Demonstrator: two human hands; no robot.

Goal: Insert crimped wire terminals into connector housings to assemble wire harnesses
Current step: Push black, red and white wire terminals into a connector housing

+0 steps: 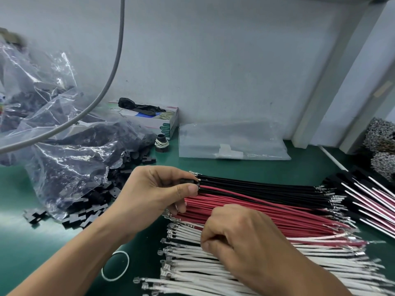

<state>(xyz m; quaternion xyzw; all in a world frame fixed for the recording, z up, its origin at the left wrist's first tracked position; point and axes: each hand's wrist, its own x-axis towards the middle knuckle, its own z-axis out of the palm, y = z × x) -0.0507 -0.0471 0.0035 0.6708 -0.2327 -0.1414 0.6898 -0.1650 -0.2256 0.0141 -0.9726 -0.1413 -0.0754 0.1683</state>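
Bench mat [32, 242] is green and looks rubbery, smooth with a soft sheen; the clear plastic bag [59, 133] is crinkly and super glossy; the black connector housings [85, 212] are matt moulded plastic; the red wires [267, 212] have smooth matt insulation; the white wires [192, 272] end in shiny metal crimp terminals [164, 262].

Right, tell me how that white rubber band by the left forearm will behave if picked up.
The white rubber band is a thin loop lying flat on the green mat, so probably floppy and very light. It likely sags out of shape and stretches rather than rolls.
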